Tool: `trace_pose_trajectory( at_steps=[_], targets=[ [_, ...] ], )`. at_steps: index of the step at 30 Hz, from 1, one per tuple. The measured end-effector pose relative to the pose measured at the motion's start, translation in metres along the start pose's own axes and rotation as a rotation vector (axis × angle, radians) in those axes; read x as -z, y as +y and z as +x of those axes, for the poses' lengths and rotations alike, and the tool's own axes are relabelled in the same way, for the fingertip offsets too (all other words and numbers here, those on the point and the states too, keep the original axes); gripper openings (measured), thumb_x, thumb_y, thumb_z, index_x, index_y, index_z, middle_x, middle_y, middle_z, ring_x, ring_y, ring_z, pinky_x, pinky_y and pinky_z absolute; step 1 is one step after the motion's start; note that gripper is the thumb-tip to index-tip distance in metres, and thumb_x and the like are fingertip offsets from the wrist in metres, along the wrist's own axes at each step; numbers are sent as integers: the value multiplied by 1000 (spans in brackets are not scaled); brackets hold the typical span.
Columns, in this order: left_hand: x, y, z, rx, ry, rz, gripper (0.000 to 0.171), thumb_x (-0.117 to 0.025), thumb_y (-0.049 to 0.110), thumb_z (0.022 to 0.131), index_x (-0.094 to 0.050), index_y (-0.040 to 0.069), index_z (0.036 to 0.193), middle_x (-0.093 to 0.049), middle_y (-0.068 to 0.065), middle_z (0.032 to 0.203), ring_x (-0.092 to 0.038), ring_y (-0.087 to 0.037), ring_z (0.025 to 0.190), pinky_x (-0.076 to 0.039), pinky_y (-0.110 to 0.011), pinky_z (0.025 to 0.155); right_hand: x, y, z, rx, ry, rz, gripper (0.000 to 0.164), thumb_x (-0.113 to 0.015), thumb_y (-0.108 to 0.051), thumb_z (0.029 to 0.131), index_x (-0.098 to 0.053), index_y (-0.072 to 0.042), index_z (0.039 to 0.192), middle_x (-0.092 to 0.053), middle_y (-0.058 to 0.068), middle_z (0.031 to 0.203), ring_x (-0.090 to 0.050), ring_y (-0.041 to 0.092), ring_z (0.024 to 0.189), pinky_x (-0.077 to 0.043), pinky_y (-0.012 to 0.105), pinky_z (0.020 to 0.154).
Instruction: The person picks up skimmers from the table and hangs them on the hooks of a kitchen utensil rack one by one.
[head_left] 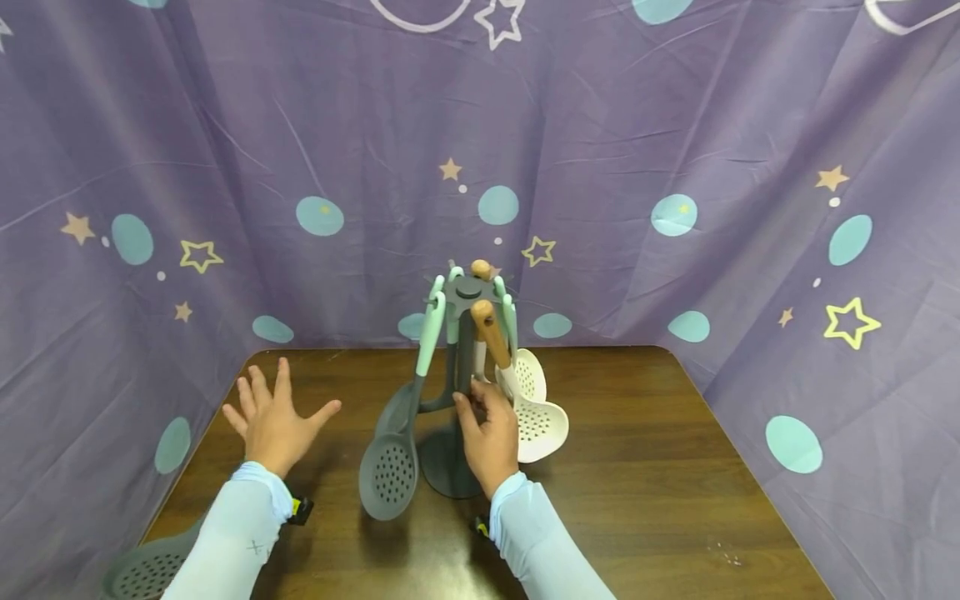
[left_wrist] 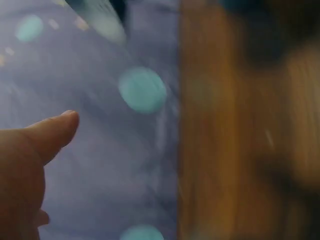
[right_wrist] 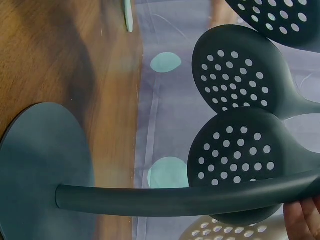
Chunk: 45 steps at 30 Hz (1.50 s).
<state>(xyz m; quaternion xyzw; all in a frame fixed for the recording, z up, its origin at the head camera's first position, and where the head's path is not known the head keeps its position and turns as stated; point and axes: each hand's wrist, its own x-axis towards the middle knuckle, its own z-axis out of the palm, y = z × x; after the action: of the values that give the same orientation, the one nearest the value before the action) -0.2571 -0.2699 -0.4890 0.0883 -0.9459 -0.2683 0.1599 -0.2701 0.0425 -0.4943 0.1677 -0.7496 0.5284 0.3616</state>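
Observation:
A dark grey utensil rack (head_left: pixel 442 467) stands upright on the table, hung with several kitchen tools. On its left side hangs a grey skimmer (head_left: pixel 390 479) with a mint handle; on the right, a cream skimmer (head_left: pixel 543 429) with a wooden handle. My right hand (head_left: pixel 491 433) grips the rack's post between thumb and fingers, below the hooks. In the right wrist view, fingertips (right_wrist: pixel 300 220) lie against the curved post (right_wrist: pixel 150 201), near perforated dark heads. My left hand (head_left: pixel 277 429) is raised left of the rack, fingers spread, holding nothing; its thumb (left_wrist: pixel 57 132) shows in the left wrist view.
Another grey perforated tool (head_left: pixel 146 575) lies at the table's near left corner, partly hidden by the left sleeve. The wooden table (head_left: pixel 652 500) extends to both sides of the rack. A purple patterned curtain (head_left: pixel 600 125) encloses the back and sides.

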Motion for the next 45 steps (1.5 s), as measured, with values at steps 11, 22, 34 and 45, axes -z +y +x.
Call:
trace_pose_trajectory(
  at_steps=[11,22,34,45],
  targets=[
    [3,-74,4,170,-155,129,134,-73,73,82,10,5,163,18,-42,160,17,-65,145,6,-92,98,-2,4,0,22,9,9,18,-78,-6,92,-71,-1,108,-73,9,97,-72,23,86,-62,33,76],
    [3,-100,2,230,-200,182,91,-79,19,87,-23,-7,154,-22,-49,143,-20,-70,133,-35,-84,92,-1,3,1,6,-2,-6,18,-78,-9,92,-71,-2,108,-72,10,97,-72,23,87,-62,34,78],
    [2,-129,-4,218,-235,214,45,-72,17,91,-60,-12,124,-57,-41,107,-52,-65,98,-50,-67,68,-1,0,1,10,1,-17,17,-77,-9,93,-71,-3,108,-73,8,96,-72,23,84,-61,35,76],
    [3,-125,-6,181,-218,155,20,-72,17,92,-72,0,102,-71,-25,91,-66,-44,75,-50,-55,58,-1,1,1,-15,1,-23,18,-77,-11,94,-72,-3,108,-73,7,95,-71,22,83,-61,38,75]
  ],
)
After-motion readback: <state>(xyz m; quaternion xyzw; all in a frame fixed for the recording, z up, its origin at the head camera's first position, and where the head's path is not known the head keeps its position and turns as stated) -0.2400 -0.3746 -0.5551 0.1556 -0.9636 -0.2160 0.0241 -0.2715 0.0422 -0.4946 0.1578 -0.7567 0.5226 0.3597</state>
